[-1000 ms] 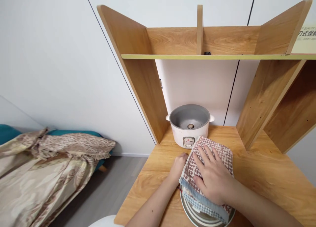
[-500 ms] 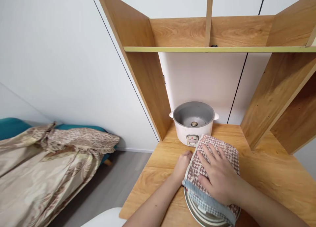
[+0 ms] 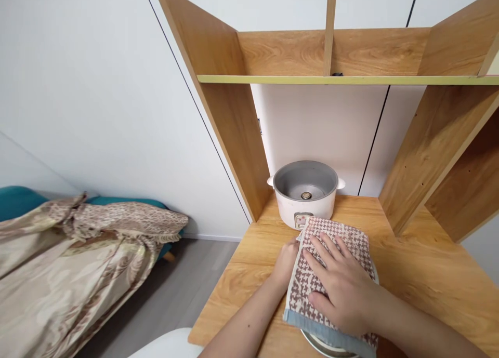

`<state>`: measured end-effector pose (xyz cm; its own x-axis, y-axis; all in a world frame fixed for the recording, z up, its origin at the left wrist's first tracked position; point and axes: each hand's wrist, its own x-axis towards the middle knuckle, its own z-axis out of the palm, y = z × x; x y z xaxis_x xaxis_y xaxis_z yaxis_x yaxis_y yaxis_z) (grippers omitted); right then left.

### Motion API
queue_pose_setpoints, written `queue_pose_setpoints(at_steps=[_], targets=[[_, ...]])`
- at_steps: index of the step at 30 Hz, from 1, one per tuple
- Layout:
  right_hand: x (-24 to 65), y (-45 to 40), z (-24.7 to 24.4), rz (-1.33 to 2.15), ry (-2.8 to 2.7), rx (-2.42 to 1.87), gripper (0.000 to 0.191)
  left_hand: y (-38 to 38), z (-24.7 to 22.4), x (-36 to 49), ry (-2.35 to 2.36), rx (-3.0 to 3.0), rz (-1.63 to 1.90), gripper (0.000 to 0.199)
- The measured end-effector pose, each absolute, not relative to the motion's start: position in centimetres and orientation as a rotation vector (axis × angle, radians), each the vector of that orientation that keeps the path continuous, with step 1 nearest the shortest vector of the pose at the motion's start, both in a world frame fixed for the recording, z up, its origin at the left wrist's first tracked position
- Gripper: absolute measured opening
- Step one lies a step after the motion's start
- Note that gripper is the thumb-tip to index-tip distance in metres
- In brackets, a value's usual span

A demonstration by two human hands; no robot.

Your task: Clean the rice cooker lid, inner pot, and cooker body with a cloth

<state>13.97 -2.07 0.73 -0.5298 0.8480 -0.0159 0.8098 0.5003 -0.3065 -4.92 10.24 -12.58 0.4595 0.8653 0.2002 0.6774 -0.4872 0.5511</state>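
A folded cloth (image 3: 296, 290), brown and white houndstooth with a blue-grey edge, covers most of a round, shiny lid-like piece (image 3: 325, 348). Only part of its ringed rim shows, below the cloth and at its right side. My right hand (image 3: 343, 280) lies flat on the cloth, fingers spread. At the upper left of the cloth is my left hand (image 3: 286, 262), its fingers curled closed at the edge of the round piece; the fingertips are partly hidden. Just beyond both hands stands a white rice cooker (image 3: 312, 208) without a lid, its grey inside showing.
The wooden desk (image 3: 421, 295) carries a shelf unit (image 3: 230, 119) at its back, with upright boards on both sides. A white rounded seat (image 3: 167, 345) is at the lower left. Farther left is a bed or sofa under a patterned cover (image 3: 70, 264).
The cloth and my right hand have shifted slightly left and now cover more of the round piece's lower left rim. My left hand stays almost where it was.
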Motion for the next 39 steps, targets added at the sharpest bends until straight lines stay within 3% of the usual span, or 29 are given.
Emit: queue_pose_setpoints(at_steps=[9,19,29,39], targets=[[13.9,-1.0,0.9,0.311,-2.540,-1.609,0.073,10.3,-12.8,-4.6,1.330,2.313,0.641,0.015],[13.9,-1.9,1.1,0.451,-2.609,-1.422,0.073,9.9,-12.3,-4.8,1.301,2.260,0.685,0.016],[14.2,-0.7,0.8,0.267,-2.539,-1.630,0.073,9.9,-12.6,-4.3,1.348,2.274,0.721,0.020],[14.0,-1.4,1.1,0.382,-2.573,-1.506,0.074,9.8,-12.0,-4.6,1.336,2.248,0.691,0.019]])
